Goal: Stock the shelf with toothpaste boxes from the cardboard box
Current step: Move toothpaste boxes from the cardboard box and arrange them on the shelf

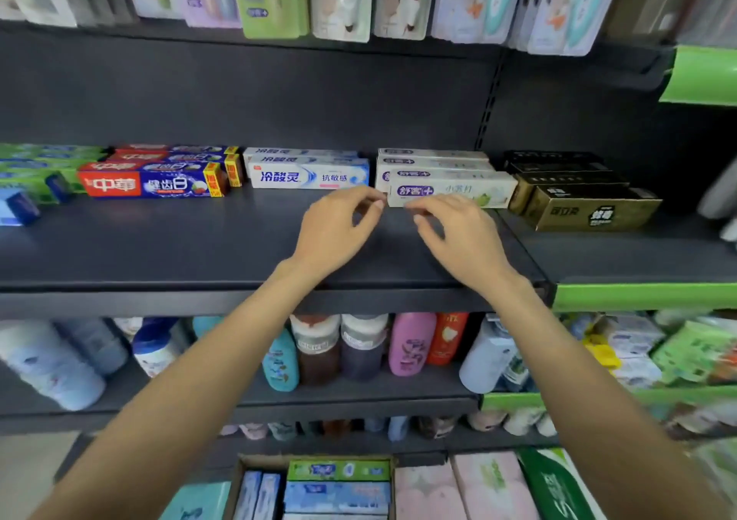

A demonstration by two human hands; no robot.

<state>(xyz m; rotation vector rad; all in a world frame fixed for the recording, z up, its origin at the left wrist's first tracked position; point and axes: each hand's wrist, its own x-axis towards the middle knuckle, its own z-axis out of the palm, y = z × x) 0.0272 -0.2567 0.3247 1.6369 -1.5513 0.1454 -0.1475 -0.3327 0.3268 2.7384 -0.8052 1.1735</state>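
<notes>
the cardboard box (240, 479) sat lowest in view, cut off by the frame, with toothpaste boxes (338, 485) packed inside; how many remained was hidden. above it, both bare arms reached onto the dark shelf (159, 248). the left hand (335, 228) hovered with fingers loosely curled, its grip on nothing. the right hand (458, 232) had fingertips touching the front white-and-green toothpaste box (452, 191), no pinch plainly shown. that box jutted ahead of its row, so a careless nudge might skew it or push it into the black-and-gold boxes (590, 208) alongside. motion blur smeared the fingertips.
</notes>
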